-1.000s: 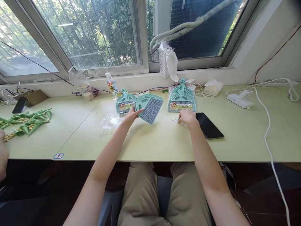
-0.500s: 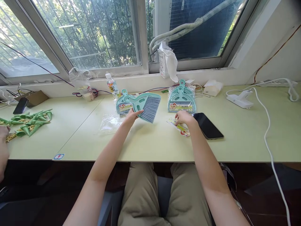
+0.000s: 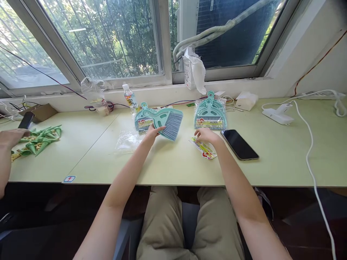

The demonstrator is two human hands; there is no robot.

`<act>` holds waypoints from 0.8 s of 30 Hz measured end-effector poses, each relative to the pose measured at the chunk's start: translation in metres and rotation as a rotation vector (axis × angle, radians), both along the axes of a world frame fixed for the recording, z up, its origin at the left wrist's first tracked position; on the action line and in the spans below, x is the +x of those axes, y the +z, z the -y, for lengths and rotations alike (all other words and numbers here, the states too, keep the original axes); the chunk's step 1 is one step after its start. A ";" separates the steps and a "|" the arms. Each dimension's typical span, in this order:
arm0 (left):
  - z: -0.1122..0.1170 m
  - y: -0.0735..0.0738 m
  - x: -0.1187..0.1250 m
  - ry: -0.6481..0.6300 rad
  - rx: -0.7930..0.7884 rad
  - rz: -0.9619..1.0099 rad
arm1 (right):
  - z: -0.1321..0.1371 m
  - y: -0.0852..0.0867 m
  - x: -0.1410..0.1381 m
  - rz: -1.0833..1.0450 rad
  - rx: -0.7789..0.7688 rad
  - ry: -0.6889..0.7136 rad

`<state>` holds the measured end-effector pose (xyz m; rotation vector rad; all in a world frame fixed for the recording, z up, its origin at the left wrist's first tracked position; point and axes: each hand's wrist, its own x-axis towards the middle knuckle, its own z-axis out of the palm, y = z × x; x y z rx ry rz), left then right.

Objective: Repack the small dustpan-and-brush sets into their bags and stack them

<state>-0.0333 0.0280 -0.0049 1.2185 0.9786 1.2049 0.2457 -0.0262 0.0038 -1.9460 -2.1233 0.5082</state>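
Well left of the phone [image 3: 239, 144], the left hand [image 3: 153, 131] grips the probably light, stiff brush [image 3: 167, 122], best held by its handle, while the right hand [image 3: 206, 135] pinches a flimsy label [image 3: 204, 149] beside the phone.

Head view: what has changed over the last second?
The right hand has slid the printed paper label card leftward, away from the black phone, baring more of the card. A co-worker's hand has moved up beside the green cones. The left hand still holds the teal plastic hand brush.
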 end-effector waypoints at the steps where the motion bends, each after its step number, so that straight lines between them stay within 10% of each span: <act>1: 0.000 0.000 0.000 -0.002 0.000 -0.002 | 0.000 -0.001 -0.002 0.008 0.043 0.015; 20: 0.005 -0.002 0.004 -0.066 -0.003 -0.057 | -0.001 -0.001 -0.003 0.041 -0.076 0.082; 24: 0.006 0.000 0.005 -0.104 -0.059 -0.034 | 0.000 0.006 -0.007 -0.286 -0.031 0.122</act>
